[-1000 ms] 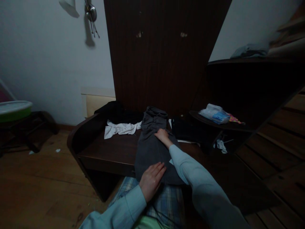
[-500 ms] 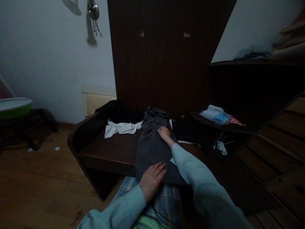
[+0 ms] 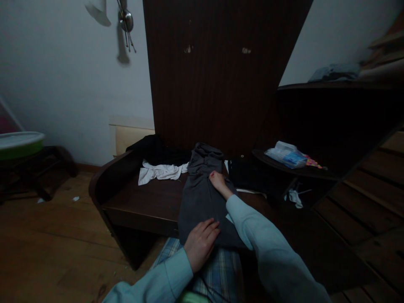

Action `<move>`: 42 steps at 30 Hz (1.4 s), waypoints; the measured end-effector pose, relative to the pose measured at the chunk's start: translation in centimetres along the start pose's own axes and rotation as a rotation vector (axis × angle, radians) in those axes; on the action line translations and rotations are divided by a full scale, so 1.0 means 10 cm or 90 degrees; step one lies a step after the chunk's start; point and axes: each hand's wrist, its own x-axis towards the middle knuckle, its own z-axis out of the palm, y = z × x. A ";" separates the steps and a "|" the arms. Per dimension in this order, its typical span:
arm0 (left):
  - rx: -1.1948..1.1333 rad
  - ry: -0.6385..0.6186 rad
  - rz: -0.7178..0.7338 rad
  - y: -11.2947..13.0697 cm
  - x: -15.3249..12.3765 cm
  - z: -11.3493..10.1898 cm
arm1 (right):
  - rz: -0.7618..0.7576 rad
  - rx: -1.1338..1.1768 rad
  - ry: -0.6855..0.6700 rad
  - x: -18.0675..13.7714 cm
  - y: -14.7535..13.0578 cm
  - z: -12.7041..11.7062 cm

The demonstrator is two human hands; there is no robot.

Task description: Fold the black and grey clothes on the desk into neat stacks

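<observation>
A dark grey garment [image 3: 202, 206] lies lengthwise over the dark wooden bench [image 3: 142, 202], its far end bunched and wrinkled, its near part smooth and wide. My left hand [image 3: 201, 244] rests flat on the near edge, fingers stretched out over the cloth. Farther up, the fingers of my right hand [image 3: 218, 182] are closed in a pinch on the garment near its right side. Beside the garment on the left lies a crumpled white cloth [image 3: 162, 171]. Black folded cloth [image 3: 249, 174] lies to the right of it.
More black cloth [image 3: 151, 147] lies over the bench's left corner. A corner shelf [image 3: 328, 172] on the right bears a plastic packet [image 3: 287, 155]. A tall dark panel [image 3: 217, 84] rises behind. At far left, a green basin [image 3: 22, 145] stands on a low stool [image 3: 38, 168].
The view has tilted up slightly, so the scene sits a little lower. Both hands keep nearly the same places on the garment, with the right still pinching it.
</observation>
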 end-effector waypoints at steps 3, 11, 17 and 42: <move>-0.009 0.001 0.018 -0.03 -0.05 -0.07 | -0.027 0.039 -0.066 0.06 0.04 -0.07; -0.032 0.010 0.089 -0.01 -0.35 -0.09 | -0.055 0.052 -0.119 0.12 0.07 -0.30; -0.046 0.007 0.128 0.05 -0.42 -0.05 | -0.059 -0.002 -0.075 0.15 -0.08 -0.13; -0.091 -0.071 0.150 0.05 -0.41 -0.15 | -0.115 -0.033 0.044 0.22 -0.13 0.12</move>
